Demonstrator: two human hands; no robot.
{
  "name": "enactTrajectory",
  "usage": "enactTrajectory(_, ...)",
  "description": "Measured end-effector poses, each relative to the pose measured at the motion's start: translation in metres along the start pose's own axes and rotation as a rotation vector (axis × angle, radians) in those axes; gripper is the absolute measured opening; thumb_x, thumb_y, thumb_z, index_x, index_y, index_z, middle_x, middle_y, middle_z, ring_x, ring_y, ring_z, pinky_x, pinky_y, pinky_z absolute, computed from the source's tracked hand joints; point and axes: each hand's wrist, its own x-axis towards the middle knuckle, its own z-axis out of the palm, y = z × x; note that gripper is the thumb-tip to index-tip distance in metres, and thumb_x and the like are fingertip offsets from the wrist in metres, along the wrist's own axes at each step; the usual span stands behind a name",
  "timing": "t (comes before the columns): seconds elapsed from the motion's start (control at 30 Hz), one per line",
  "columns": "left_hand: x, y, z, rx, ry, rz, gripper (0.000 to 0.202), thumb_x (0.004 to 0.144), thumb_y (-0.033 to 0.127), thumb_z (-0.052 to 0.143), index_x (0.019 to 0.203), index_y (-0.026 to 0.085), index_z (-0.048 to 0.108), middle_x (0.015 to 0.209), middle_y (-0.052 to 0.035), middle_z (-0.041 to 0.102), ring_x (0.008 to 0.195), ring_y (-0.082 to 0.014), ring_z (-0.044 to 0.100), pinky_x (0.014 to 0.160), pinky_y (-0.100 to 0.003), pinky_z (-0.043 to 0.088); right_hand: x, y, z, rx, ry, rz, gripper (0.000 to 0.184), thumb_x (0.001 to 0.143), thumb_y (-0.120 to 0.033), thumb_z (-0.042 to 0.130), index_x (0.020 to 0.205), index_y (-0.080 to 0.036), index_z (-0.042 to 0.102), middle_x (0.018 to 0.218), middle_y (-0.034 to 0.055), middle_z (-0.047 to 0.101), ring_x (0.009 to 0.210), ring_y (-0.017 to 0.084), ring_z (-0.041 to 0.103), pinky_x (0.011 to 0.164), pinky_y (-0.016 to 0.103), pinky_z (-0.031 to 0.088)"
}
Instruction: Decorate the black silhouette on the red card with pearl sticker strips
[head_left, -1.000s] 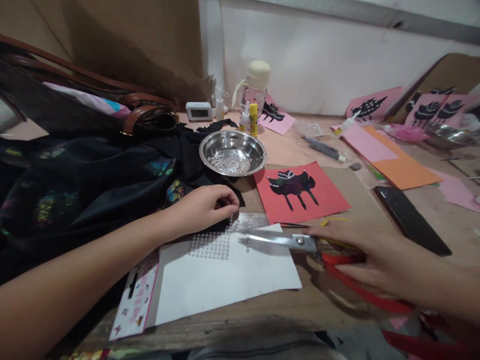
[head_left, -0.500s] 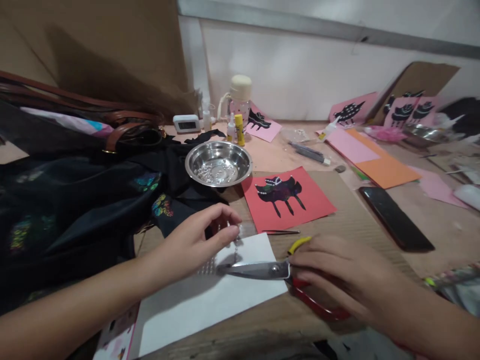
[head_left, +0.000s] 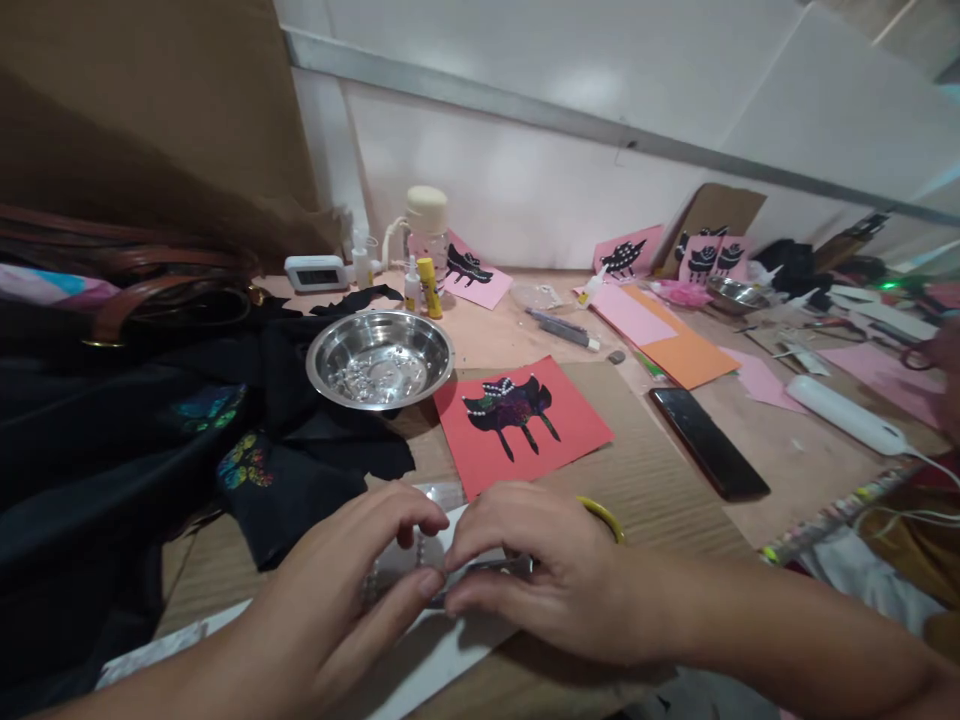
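Fingers curled, my left hand (head_left: pixel 367 575) pinches a clear strip of small pearl beads (head_left: pixel 421 548) above a white sheet of paper (head_left: pixel 457 655). My right hand (head_left: pixel 532 560) is curled with its fingertips almost against my left thumb and forefinger; whatever sits between them is too small to see. Under the right palm lie the scissors, whose yellow handle (head_left: pixel 606 518) shows behind the hand. Just beyond both hands rests a red card (head_left: pixel 577 440) bearing a black cut-out shape (head_left: pixel 517 410) partly trimmed with white beads.
A steel bowl (head_left: pixel 442 345) with loose beads stands at the back left, beside dark cloth (head_left: pixel 300 470). Behind it are a yellow glue stick (head_left: pixel 430 288) and a bottle (head_left: pixel 427 215). A black phone (head_left: pixel 709 440) and orange card (head_left: pixel 690 350) lie to the right.
My right hand has come off the scissor handles and moved left to meet my left hand's fingertips. The view has swung to the right.
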Motion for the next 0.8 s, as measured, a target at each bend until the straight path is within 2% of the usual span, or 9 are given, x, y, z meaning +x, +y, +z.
enactTrajectory(0.13,0.002,0.001,0.000,0.017,0.000,0.010,0.018,0.097,0.028,0.052,0.115,0.032,0.052,0.102,0.0022,0.068,0.090,-0.0155,0.066,0.076,-0.024,0.053,0.000,0.003,0.001,-0.007,-0.003,-0.014,0.012,0.096,-0.022,0.066,0.094,-0.012,0.071,0.090,0.0056,0.075,0.084,0.010,0.068,0.080,0.018,0.051)
enactTrajectory(0.4,0.003,0.002,0.003,0.023,0.038,-0.009,0.018,0.098,0.034,0.051,0.116,0.035,0.052,0.103,0.0044,0.068,0.092,-0.0140,0.067,0.079,-0.022,0.052,0.001,0.007,-0.001,0.025,-0.041,0.010,0.011,0.094,-0.016,0.064,0.097,-0.009,0.072,0.089,0.0082,0.075,0.084,0.011,0.069,0.081,0.018,0.052)
enactTrajectory(0.5,0.001,-0.005,0.003,0.019,0.023,-0.021,0.021,0.100,0.044,0.049,0.120,0.036,0.051,0.108,0.0033,0.068,0.097,-0.0155,0.066,0.083,-0.024,0.052,0.001,0.008,0.002,0.036,-0.034,0.033,0.008,0.091,-0.014,0.066,0.094,-0.010,0.073,0.085,0.0075,0.075,0.080,0.011,0.069,0.078,0.018,0.052)
enactTrajectory(0.63,0.000,-0.018,0.002,0.025,-0.062,-0.015,0.042,0.095,0.065,0.048,0.123,0.035,0.051,0.111,0.0005,0.068,0.100,-0.0194,0.065,0.086,-0.028,0.052,0.000,0.006,0.008,0.052,-0.008,0.079,0.007,0.084,-0.010,0.067,0.086,-0.014,0.072,0.077,0.0025,0.074,0.068,0.009,0.066,0.067,0.016,0.050)
enactTrajectory(0.73,0.002,-0.022,-0.002,0.039,-0.074,0.001,0.050,0.093,0.070,0.045,0.127,0.035,0.050,0.113,-0.0001,0.068,0.101,-0.0205,0.065,0.083,-0.029,0.052,0.000,0.009,-0.002,0.046,-0.015,0.177,0.006,0.084,-0.013,0.068,0.088,-0.016,0.071,0.077,0.0001,0.073,0.064,0.007,0.063,0.061,0.015,0.048)
enactTrajectory(0.8,0.004,-0.023,-0.006,0.060,-0.064,0.022,0.048,0.095,0.067,0.045,0.130,0.035,0.050,0.117,-0.0003,0.068,0.102,-0.0208,0.065,0.083,-0.029,0.052,0.003,0.022,-0.018,-0.033,-0.031,0.247,0.007,0.087,-0.016,0.065,0.091,-0.018,0.070,0.082,0.0006,0.074,0.069,0.009,0.066,0.064,0.017,0.050)
